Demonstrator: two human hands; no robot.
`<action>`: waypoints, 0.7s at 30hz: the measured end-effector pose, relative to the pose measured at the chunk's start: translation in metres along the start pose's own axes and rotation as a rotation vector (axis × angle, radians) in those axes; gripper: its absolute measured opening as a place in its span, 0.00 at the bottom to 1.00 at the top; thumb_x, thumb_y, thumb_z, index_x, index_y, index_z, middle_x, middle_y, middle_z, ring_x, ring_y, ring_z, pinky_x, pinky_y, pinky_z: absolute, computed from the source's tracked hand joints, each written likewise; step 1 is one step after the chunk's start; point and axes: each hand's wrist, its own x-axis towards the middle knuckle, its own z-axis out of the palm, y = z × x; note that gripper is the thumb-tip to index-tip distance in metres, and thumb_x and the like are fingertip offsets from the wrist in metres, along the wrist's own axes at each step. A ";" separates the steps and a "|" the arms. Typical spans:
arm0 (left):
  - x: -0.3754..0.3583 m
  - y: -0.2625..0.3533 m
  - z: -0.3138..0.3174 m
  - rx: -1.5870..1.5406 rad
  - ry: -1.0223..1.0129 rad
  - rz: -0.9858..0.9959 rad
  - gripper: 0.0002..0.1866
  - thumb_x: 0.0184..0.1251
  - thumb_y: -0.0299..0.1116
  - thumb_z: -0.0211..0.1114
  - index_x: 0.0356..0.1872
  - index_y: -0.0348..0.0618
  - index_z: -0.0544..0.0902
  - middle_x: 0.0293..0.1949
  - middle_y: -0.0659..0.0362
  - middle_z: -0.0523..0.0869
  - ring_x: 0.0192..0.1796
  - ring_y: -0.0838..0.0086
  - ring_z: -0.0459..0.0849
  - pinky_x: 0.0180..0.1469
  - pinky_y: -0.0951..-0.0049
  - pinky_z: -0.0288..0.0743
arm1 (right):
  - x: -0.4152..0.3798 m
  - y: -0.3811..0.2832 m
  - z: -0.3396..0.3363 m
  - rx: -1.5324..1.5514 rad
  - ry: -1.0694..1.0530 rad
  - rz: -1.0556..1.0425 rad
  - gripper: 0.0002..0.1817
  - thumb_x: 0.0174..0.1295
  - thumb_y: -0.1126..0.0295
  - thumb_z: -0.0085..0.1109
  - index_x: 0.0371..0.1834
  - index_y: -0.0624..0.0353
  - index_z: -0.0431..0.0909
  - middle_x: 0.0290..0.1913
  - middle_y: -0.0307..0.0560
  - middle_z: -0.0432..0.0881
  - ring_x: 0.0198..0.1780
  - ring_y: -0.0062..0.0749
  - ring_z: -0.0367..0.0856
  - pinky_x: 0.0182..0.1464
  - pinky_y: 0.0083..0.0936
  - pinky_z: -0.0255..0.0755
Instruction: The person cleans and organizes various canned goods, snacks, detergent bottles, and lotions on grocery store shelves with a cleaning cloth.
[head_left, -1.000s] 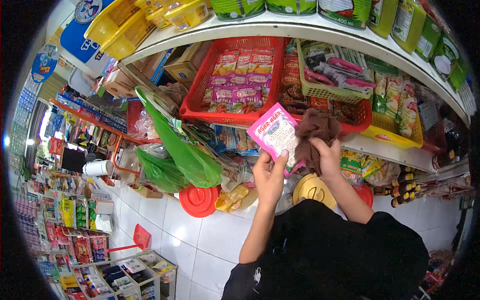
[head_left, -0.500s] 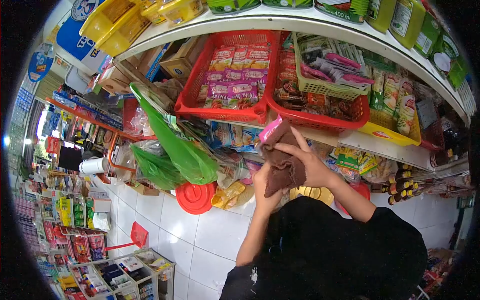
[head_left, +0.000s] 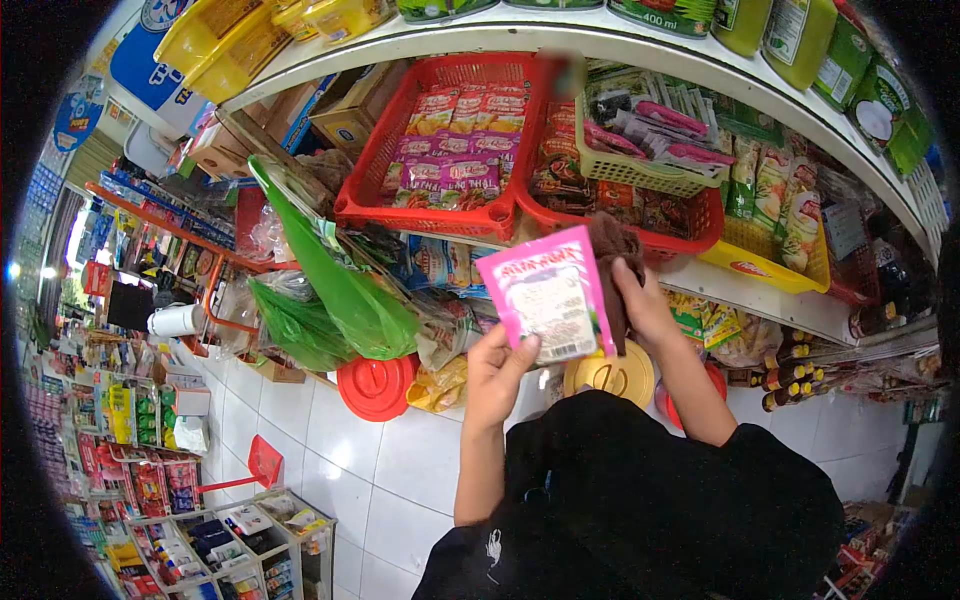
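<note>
A pink seasoning packet with a pale printed label faces me in front of the shelf. My left hand pinches it by its lower left corner, thumb on the front. Bunched in my right hand is a brown cloth, which lies against the packet's right edge and partly behind it. Just beyond the packet stands a red basket with rows of purple and yellow-red sachets. To its right, a second red basket carries a pale green basket of pink and silver packets.
Green plastic bags hang left of the baskets. Below stand containers with a red lid and a yellow lid. A white shelf edge with cans and bottles runs overhead. A red dustpan and a display case are lower left.
The pink packet, mostly covered by the cloth before, now shows its whole label side. My left hand has shifted left with it, while the cloth has moved right in my right hand.
</note>
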 end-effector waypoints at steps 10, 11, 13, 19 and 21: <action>0.024 -0.029 0.034 0.493 0.340 0.270 0.23 0.61 0.29 0.52 0.58 0.36 0.62 0.56 0.54 0.65 0.57 0.70 0.66 0.57 0.73 0.62 | -0.033 -0.014 -0.002 0.090 -0.225 0.156 0.21 0.46 0.75 0.64 0.45 0.62 0.70 0.43 0.43 0.75 0.45 0.24 0.72 0.50 0.26 0.66; 0.028 -0.026 0.043 0.547 0.339 0.362 0.25 0.64 0.35 0.49 0.61 0.37 0.59 0.57 0.53 0.65 0.59 0.69 0.64 0.59 0.71 0.57 | -0.035 -0.011 0.001 -0.022 -0.220 -0.109 0.23 0.47 0.74 0.64 0.47 0.63 0.68 0.44 0.44 0.75 0.45 0.26 0.73 0.52 0.26 0.66; 0.033 -0.030 0.049 0.563 0.196 0.525 0.27 0.67 0.43 0.42 0.62 0.36 0.56 0.61 0.52 0.57 0.64 0.64 0.57 0.61 0.68 0.56 | -0.044 -0.002 -0.003 -0.119 -0.467 -0.058 0.32 0.47 0.73 0.64 0.56 0.65 0.61 0.55 0.49 0.68 0.56 0.31 0.67 0.59 0.29 0.59; 0.026 -0.057 0.062 0.585 0.098 0.524 0.28 0.66 0.44 0.42 0.64 0.43 0.54 0.63 0.51 0.55 0.65 0.59 0.55 0.63 0.63 0.52 | -0.040 -0.006 0.009 0.012 -0.533 -0.549 0.45 0.55 0.38 0.40 0.66 0.63 0.46 0.69 0.53 0.39 0.69 0.36 0.40 0.66 0.28 0.35; 0.024 -0.069 0.065 0.546 0.096 0.462 0.28 0.65 0.45 0.42 0.65 0.46 0.53 0.64 0.51 0.54 0.65 0.58 0.55 0.63 0.61 0.51 | -0.034 -0.014 0.003 -0.054 -0.404 -0.508 0.39 0.59 0.44 0.40 0.65 0.63 0.49 0.69 0.53 0.40 0.68 0.35 0.44 0.65 0.26 0.40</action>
